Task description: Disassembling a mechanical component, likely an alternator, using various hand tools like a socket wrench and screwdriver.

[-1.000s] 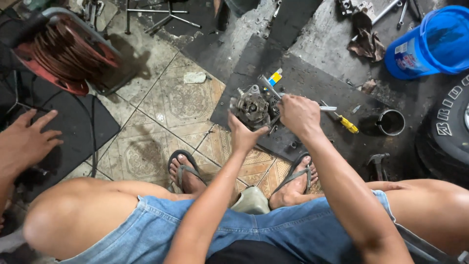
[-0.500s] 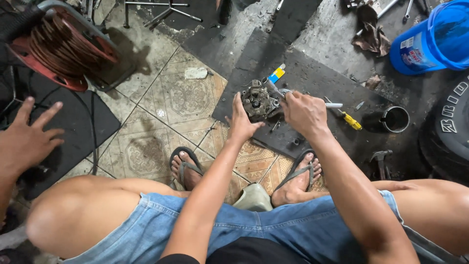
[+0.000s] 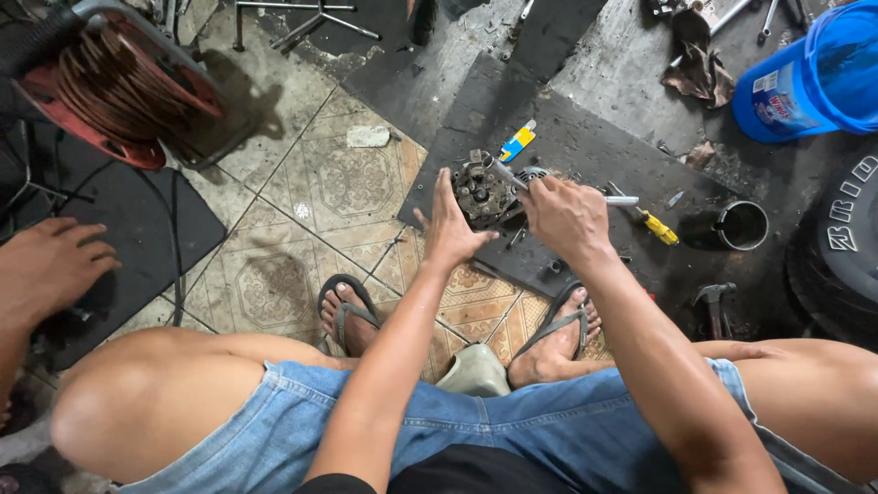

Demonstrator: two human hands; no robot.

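The engine part (image 3: 482, 190) sits on the black mat (image 3: 585, 151) on the floor, just ahead of the person's feet. The left hand (image 3: 448, 229) has shifted from a cupped hold around the part to a flat, released grip: fingers extended, palm braced against the part's near left side. The right hand (image 3: 567, 215) stays clenched on a thin metal tool (image 3: 506, 174), its tip laid onto the top of the part; whether the tip is seated in a fastener cannot be told. The part itself has not moved on the mat. Judged from this, the left hand now steadies rather than carries, leaving the right hand to do the work. A yellow-handled screwdriver (image 3: 657, 226) and a dark cup (image 3: 742, 224) lie to the right, apart from both hands. Another person's hand (image 3: 50, 265) rests at the left edge, well apart
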